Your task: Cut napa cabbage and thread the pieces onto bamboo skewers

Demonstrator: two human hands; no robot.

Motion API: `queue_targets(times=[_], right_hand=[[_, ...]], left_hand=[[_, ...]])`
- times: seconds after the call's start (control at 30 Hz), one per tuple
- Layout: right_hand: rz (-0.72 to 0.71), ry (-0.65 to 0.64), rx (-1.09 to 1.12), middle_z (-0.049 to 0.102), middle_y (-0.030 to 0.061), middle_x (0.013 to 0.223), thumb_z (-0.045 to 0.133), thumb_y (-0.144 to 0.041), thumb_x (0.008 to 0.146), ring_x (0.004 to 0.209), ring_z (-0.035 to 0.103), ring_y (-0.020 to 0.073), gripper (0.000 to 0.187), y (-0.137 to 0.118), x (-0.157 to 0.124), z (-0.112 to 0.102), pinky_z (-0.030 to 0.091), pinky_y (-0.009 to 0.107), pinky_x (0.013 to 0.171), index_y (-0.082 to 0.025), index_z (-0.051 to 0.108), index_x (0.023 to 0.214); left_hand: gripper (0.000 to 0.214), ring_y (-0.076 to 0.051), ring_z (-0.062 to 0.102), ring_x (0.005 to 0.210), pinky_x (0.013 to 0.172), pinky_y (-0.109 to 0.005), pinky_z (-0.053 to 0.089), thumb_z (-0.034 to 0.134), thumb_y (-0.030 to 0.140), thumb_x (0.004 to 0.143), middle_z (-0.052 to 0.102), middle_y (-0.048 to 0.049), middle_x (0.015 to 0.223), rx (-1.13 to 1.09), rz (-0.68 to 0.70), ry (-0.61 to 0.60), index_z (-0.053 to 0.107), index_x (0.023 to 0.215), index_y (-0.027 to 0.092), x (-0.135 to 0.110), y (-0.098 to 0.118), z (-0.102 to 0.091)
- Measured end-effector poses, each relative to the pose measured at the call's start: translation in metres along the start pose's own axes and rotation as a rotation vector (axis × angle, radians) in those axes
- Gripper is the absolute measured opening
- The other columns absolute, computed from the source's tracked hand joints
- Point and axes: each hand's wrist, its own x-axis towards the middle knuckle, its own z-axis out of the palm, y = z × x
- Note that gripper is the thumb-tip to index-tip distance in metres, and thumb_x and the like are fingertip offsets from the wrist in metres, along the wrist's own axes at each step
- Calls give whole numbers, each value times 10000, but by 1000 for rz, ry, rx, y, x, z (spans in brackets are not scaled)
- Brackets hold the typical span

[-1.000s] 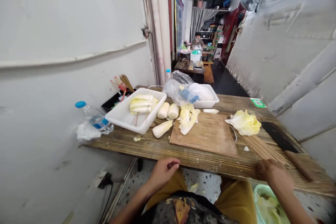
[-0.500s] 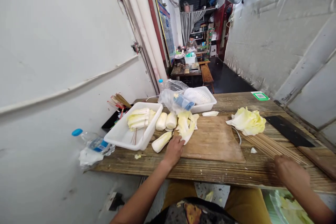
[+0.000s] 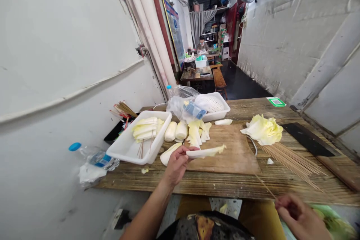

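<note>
My left hand (image 3: 177, 164) pinches the white end of a cabbage leaf strip (image 3: 206, 152), raised over the near left part of the wooden cutting board (image 3: 225, 163). Down at the table's front edge, my right hand (image 3: 299, 213) is closed on one thin bamboo skewer (image 3: 264, 185), whose tip points up and left toward the board. More skewers (image 3: 298, 163) lie in a bundle right of the board, partly under a pile of cabbage leaves (image 3: 264, 129). Cut cabbage pieces (image 3: 194, 134) rest at the board's far left. A cabbage chunk (image 3: 168, 154) sits behind my left hand.
A white tray (image 3: 111, 150) with cabbage pieces and skewers stands at left, beside a plastic bottle (image 3: 92, 157). A cleaver (image 3: 306, 138) lies at right. Behind are a plastic bag (image 3: 180, 109) and a second white tray (image 3: 223, 112). Another person (image 3: 201, 45) sits far back.
My left hand has lifted a cabbage strip off the board's left edge. My right hand has moved left and nearer from the skewer bundle, with one skewer in it.
</note>
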Motion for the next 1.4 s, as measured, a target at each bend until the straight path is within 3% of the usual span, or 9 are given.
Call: queue_targets(times=[0.13,0.3,0.4,0.5,0.67,0.83,0.97,1.17,1.4], right_hand=[[-12,-97,139,623,-10,554,528,-495,760,520,625,158,282,-60,6,11,520,210,487,-251,650,689],[-32,-300,253,728,35,804,500,-449,842,671,689,173,386,-64,9,20,550,211,547,-259,633,1150],[-210,-351,221,719,57,988,517,-339,858,780,696,181,313,-69,10,36,566,238,663,-265,647,1133],[-450,-249,108,702,65,1028,533,-253,844,882,684,198,258,-80,13,56,559,273,757,-253,662,1067],[-653,-245,-130,672,57,1132,495,-177,869,953,668,166,518,-93,13,75,535,240,806,-270,396,1368],[-614,-302,-170,672,58,1128,375,-166,908,909,681,152,559,-106,8,80,549,227,740,-278,252,1441],[-713,-205,-120,664,71,1118,429,-136,874,986,651,160,458,-105,13,78,535,237,809,-226,446,1322],[-826,-217,-208,663,36,1158,443,-95,872,963,662,127,593,-84,20,48,524,178,809,-241,300,1429],[-713,-134,-271,662,72,1077,373,-135,921,912,669,143,529,-73,12,20,548,202,690,-257,298,1430]], left_hand=[[334,-238,652,883,833,-399,487,712,350,635,686,-93,961,-223,-119,-6,442,715,171,-12,4,8],[271,-175,667,747,747,-319,533,695,325,722,692,-47,811,-349,-274,176,542,866,154,-3,-5,5],[265,-148,666,731,710,-251,531,695,302,740,694,-47,797,-439,-358,189,577,908,136,0,-9,2],[254,-133,660,698,677,-226,522,690,318,753,691,-42,780,-472,-395,204,589,898,136,-3,-8,-3],[342,-112,624,578,549,-194,475,705,414,723,668,-29,703,-394,-396,213,570,868,136,-11,-2,-12],[373,-78,589,535,534,-166,451,740,421,680,656,-32,695,-387,-441,129,564,818,122,-17,5,-16],[358,-87,607,611,555,-162,449,784,320,646,665,-60,802,-391,-462,30,578,851,110,-22,12,-12],[379,-108,627,663,592,-178,469,805,265,614,656,-37,811,-413,-443,2,616,908,119,-19,13,10],[342,-86,604,575,545,-151,455,807,319,610,665,-49,709,-368,-454,15,653,805,84,-9,12,43]])
